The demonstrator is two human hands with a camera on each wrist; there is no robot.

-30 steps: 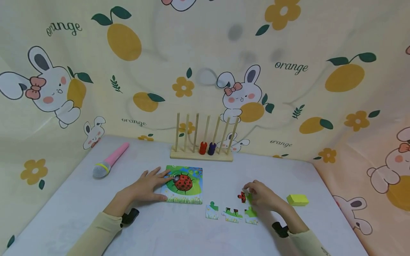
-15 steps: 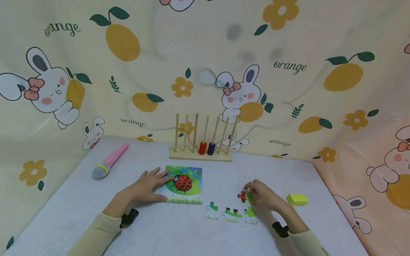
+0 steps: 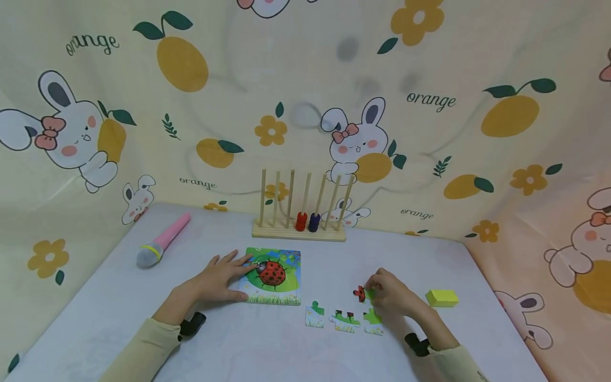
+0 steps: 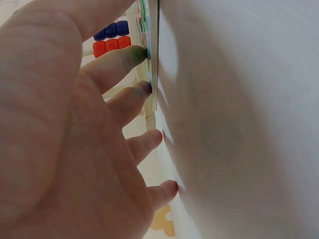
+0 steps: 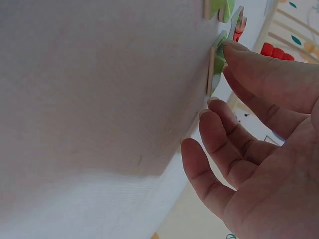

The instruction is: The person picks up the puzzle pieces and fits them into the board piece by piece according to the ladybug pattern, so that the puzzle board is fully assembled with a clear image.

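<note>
Between right fingers (image 5: 269, 112): green puzzle piece (image 5: 218, 63), pinched | under left fingers (image 4: 114, 65), spread: ladybug board (image 3: 273, 275), left edge

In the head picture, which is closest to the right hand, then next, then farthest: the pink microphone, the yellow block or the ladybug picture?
From the right hand:
1. Yellow block, just to its right.
2. Ladybug picture, to its left.
3. Pink microphone, far left.
</note>
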